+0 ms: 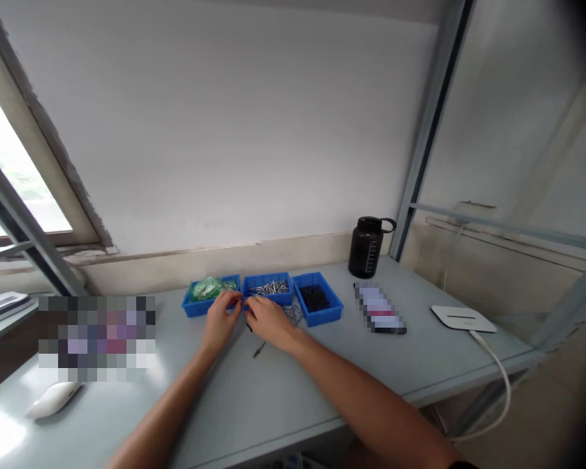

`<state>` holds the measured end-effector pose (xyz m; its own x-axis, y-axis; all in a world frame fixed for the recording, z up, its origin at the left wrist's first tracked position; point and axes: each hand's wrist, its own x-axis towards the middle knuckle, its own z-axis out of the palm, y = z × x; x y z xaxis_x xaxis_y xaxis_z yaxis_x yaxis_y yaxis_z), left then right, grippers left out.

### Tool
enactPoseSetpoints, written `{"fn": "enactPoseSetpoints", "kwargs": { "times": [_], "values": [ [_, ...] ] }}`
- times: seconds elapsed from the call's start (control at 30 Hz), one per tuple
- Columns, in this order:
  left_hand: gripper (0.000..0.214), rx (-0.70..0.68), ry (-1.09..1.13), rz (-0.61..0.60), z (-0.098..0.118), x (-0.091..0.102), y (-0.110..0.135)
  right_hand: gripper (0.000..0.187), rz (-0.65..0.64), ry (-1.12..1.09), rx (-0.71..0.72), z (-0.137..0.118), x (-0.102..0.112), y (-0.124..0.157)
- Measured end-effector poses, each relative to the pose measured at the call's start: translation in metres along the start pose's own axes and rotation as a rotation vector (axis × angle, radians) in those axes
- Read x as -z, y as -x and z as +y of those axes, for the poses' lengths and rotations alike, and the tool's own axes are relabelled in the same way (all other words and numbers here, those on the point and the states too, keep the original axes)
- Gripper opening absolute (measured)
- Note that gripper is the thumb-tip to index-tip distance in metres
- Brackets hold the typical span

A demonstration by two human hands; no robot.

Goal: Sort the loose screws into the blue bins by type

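Note:
My left hand (221,320) and my right hand (269,319) meet fingertip to fingertip just in front of the blue bins, their fingers pinched together. Whatever lies between the fingertips is too small to make out. Behind them stand a blue bin (188,307) with green plastic packaging (209,288) in it and a middle blue bin (285,298) holding shiny metal screw-like parts (272,287). A third blue bin (325,318) contains small black pieces (314,298). Loose metal parts (293,314) lie beside my right hand, and a thin metal piece (259,350) rests below it.
A dark bottle (365,251) stands at the back right, with a phone (379,309) lying before it. Further right is a white flat device (463,319) with a cable (502,378). A white mouse (55,399) and a blurred-out object (97,335) lie on the left.

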<state>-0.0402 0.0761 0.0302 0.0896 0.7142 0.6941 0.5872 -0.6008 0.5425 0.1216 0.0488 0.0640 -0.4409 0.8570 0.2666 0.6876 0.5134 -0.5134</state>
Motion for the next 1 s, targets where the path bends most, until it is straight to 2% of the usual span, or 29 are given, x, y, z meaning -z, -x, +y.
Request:
{"fn": "enactPoseSetpoints", "kwargs": {
  "times": [0.1, 0.2, 0.27, 0.3, 0.37, 0.43, 0.57, 0.67, 0.77, 0.83, 0.9, 1.0],
  "values": [
    [0.013, 0.007, 0.008, -0.007, -0.002, -0.001, 0.000, 0.024, -0.182, -0.085, -0.040, 0.000, 0.014, 0.002],
    [0.014, 0.020, 0.029, -0.018, -0.003, 0.002, 0.003, 0.016, -0.558, -0.207, -0.059, 0.003, 0.024, 0.007],
    [0.015, 0.034, 0.046, -0.013, -0.003, 0.003, 0.003, 0.017, -0.773, -0.282, -0.072, 0.004, 0.024, 0.011],
    [0.015, 0.040, 0.056, -0.007, -0.003, 0.003, 0.002, 0.017, -0.839, -0.306, -0.082, 0.005, 0.022, 0.012],
    [0.015, 0.051, 0.076, -0.001, -0.004, 0.001, 0.001, 0.018, -0.880, -0.334, -0.098, 0.006, 0.017, 0.011],
    [0.014, 0.060, 0.100, -0.007, -0.004, -0.002, -0.001, 0.019, -0.843, -0.329, -0.104, 0.008, 0.012, 0.009],
    [0.014, 0.083, 0.152, -0.026, -0.002, -0.007, -0.001, 0.017, -0.657, -0.239, -0.087, 0.013, 0.011, 0.006],
    [0.015, 0.105, 0.183, -0.036, 0.000, -0.004, -0.002, 0.015, -0.429, -0.118, -0.065, 0.011, 0.011, 0.006],
    [0.013, 0.130, 0.200, -0.048, 0.002, 0.003, -0.004, 0.021, -0.153, -0.009, -0.074, 0.007, 0.009, 0.006],
    [0.014, 0.150, 0.211, -0.048, 0.003, 0.008, -0.004, 0.026, -0.035, 0.028, -0.062, 0.005, 0.007, 0.005],
    [0.015, 0.165, 0.229, -0.069, 0.005, 0.010, -0.004, 0.031, 0.024, 0.039, -0.022, 0.004, 0.007, 0.004],
    [0.016, 0.171, 0.261, -0.117, 0.006, 0.010, -0.003, 0.030, 0.044, 0.049, 0.064, 0.005, 0.009, 0.004]
  ]
}}
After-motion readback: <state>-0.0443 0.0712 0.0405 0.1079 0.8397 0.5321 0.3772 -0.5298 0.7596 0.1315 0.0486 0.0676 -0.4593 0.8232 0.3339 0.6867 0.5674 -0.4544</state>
